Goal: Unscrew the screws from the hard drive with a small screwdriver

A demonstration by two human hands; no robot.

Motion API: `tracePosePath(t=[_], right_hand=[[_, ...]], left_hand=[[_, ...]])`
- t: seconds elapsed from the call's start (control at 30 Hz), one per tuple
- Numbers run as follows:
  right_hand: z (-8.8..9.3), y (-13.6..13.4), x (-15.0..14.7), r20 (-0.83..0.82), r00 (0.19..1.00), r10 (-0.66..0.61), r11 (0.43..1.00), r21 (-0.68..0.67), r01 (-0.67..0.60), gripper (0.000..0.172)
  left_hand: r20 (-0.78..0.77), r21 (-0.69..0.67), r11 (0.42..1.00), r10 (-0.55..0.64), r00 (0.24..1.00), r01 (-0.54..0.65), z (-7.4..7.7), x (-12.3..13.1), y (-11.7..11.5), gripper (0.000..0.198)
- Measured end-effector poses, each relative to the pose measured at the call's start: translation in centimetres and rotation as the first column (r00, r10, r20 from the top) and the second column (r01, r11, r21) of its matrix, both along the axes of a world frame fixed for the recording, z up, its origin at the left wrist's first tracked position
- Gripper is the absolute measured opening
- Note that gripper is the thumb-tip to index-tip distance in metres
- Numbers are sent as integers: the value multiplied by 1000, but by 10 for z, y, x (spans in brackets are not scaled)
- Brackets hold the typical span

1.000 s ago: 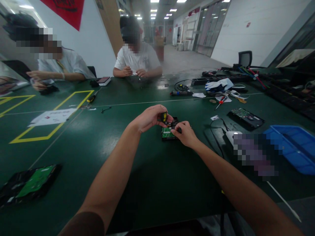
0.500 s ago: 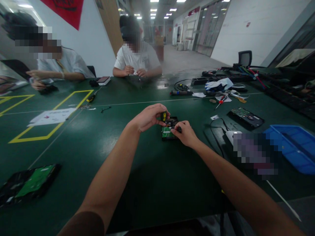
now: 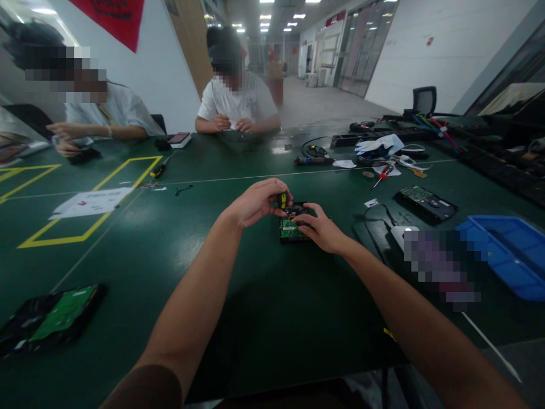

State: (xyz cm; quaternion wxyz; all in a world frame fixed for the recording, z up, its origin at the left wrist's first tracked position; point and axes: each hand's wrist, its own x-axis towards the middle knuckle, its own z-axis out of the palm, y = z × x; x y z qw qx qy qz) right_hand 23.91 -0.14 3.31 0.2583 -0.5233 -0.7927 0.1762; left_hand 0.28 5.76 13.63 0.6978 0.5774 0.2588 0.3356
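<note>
A hard drive lies on the green table in front of me, its green circuit board facing up. My left hand is closed around the black and yellow handle of a screwdriver, held upright over the far left part of the drive. The screwdriver's tip is too small to make out. Over the drive's right side is my right hand, fingers apart and curved above the board. Whether its fingertips touch the drive I cannot tell.
Another hard drive and a blue tray lie to the right. At the left front is a drive with a green board. A red screwdriver and gloves lie further back. Two people sit across the table.
My right hand's fingers have spread from a pinch over the drive. My left hand and the screwdriver stay in nearly the same place.
</note>
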Motion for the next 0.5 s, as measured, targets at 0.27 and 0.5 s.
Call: tracePosePath(t=[0.27, 0.5], right_hand=[[-2, -1, 1, 20, 999, 28, 999, 28, -28, 29], [-3, -4, -7, 59, 997, -46, 998, 41, 43, 34]], left_hand=[[4, 2, 1000, -12, 1000, 12, -1, 0, 2, 19], [-3, 0, 1000, -10, 1000, 10, -2, -1, 2, 19]])
